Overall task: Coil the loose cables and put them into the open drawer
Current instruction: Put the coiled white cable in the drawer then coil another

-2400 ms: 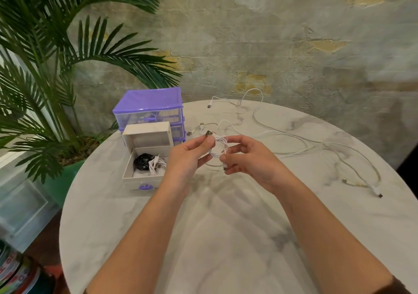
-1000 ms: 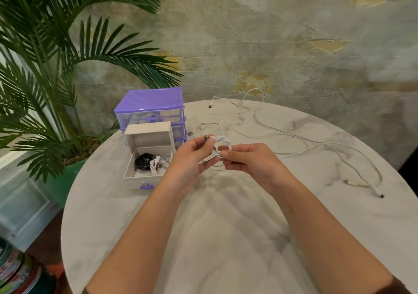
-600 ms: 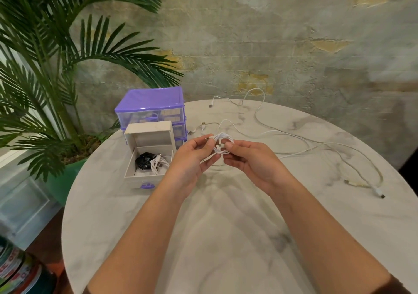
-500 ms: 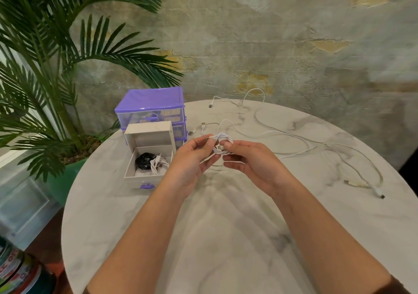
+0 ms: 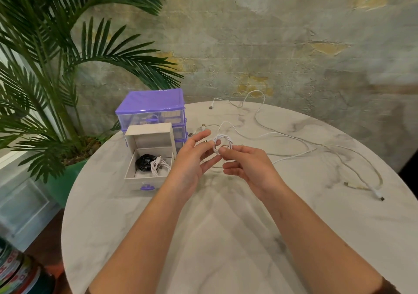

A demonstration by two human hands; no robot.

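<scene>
White coiled cable [image 5: 222, 143] pinched by right hand [image 5: 247, 168], left hand [image 5: 192, 160] fingers loose against it; bare marble table [image 5: 217, 237] ahead, open drawer [image 5: 150, 164] just left.

Both forearms reach forward, hands meeting mid-frame. Left hand [image 5: 191, 160] palm up, fingers mostly extended, loosely spread. Right hand [image 5: 245, 166] pinches coil [image 5: 222, 143] between thumb and forefinger, other fingers curled.
</scene>
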